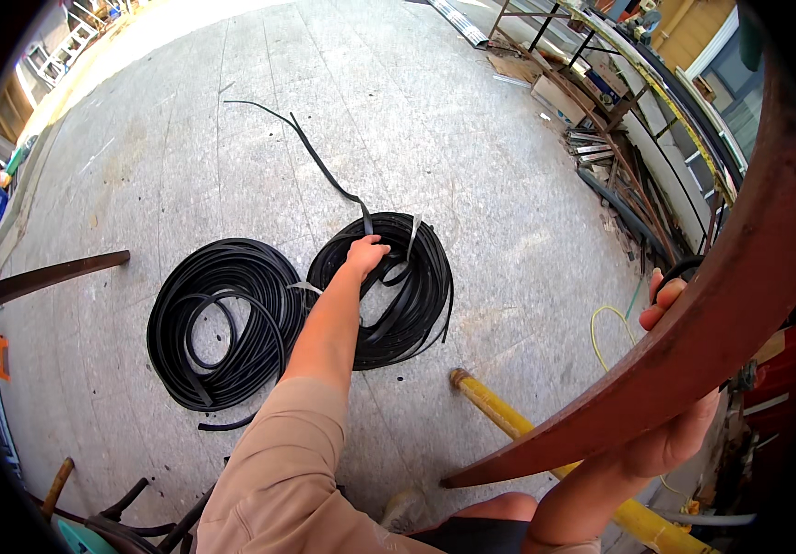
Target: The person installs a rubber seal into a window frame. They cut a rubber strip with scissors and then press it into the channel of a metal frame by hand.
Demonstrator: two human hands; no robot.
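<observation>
My left hand [365,254] reaches down to the right-hand coil of black rubber-like strip [435,277] on the ground. Its fingers are closed on a loose black strip [333,178], whose free part trails away across the ground from the hand. Pale ties [413,233] stick up from this coil. A second black coil [172,328] lies flat on its left. At the right, my right hand [667,300] is partly hidden behind a reddish-brown curved beam [656,397]; its curled fingers are around a black, cord-like loop [681,268] that the beam partly covers.
A yellow pipe [485,402] runs under the beam at the lower right, with a thin yellow cord [593,325] nearby. Another brown bar [56,277] juts in from the left. Scrap metal pieces [592,146] and a metal-legged rack [592,37] line the far right.
</observation>
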